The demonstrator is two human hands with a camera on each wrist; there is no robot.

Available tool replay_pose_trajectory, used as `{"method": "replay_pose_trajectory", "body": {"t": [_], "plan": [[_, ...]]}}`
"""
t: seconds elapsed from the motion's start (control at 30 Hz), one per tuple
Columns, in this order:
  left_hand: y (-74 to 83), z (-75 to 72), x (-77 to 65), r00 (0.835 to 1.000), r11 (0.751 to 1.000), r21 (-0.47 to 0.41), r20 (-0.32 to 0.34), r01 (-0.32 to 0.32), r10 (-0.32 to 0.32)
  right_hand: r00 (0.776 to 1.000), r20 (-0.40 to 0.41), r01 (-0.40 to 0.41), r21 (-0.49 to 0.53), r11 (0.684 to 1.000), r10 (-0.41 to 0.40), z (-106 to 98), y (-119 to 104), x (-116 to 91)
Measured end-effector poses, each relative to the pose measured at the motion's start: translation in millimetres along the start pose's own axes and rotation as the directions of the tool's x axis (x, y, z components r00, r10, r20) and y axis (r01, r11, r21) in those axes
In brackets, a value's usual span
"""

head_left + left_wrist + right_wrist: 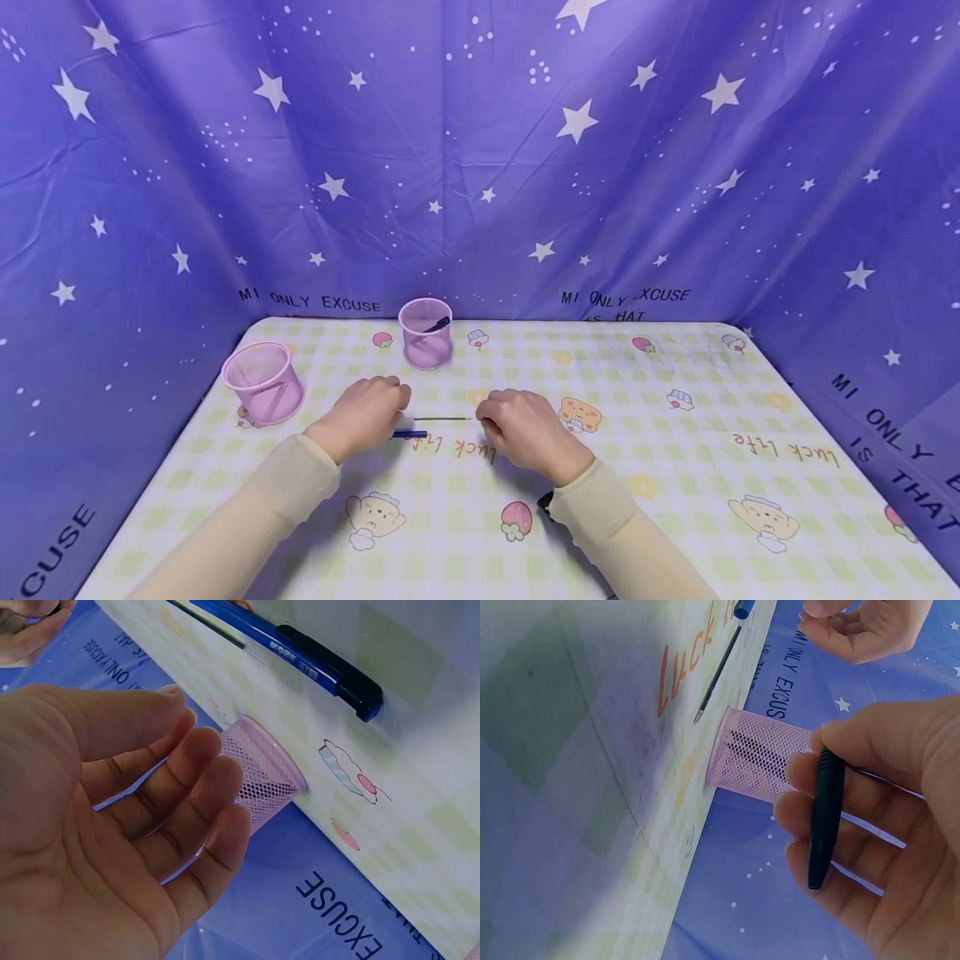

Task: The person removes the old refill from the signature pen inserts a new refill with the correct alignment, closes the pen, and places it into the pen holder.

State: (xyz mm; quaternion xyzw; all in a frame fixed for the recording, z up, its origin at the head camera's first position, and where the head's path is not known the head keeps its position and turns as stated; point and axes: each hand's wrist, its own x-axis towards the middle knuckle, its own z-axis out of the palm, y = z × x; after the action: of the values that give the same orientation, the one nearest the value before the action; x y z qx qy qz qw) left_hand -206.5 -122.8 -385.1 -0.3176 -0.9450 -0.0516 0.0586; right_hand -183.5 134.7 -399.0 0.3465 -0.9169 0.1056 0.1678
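Can't see what the right hand (534,427) has in the head view, its own knuckles block it. The right wrist view clears that up: thumb and fingers pinch a small black pen piece (826,821), narrow end pointing away from the thumb. The left hand (366,415) has its fingers loosely bent around nothing, clearest in the left wrist view. The refill (442,418) lies between the two hands. The blue pen barrel (411,434) is just beside the left hand; head view gives you a stub, left wrist view shows its clip, right wrist view cuts it off up top. One pink cup (427,357) stands beyond both hands, something dark inside, maybe a pen, hard to tell through the mesh. The other pink cup (279,406) sits left of the left hand.
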Motion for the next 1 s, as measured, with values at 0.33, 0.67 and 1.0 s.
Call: {"method": "replay_pose_trajectory", "body": {"t": [0.33,0.67,1.0], "plan": [[-5.3,-7.0,-5.9,1.000,1.000,0.006,-0.016,0.000,0.000,1.000,-0.004,-0.002,0.003,1.000,0.002,2,0,0],[-13.3,-12.0,-13.1,1.000,0.999,0.040,-0.018,0.011,-0.011,1.000,-0.010,0.002,0.002,1.000,-0.002,2,1,0],[-22.3,-21.1,-21.2,0.999,0.999,0.049,-0.047,0.023,-0.021,1.000,-0.004,0.002,0.006,1.000,-0.002,1,-1,0]]}}
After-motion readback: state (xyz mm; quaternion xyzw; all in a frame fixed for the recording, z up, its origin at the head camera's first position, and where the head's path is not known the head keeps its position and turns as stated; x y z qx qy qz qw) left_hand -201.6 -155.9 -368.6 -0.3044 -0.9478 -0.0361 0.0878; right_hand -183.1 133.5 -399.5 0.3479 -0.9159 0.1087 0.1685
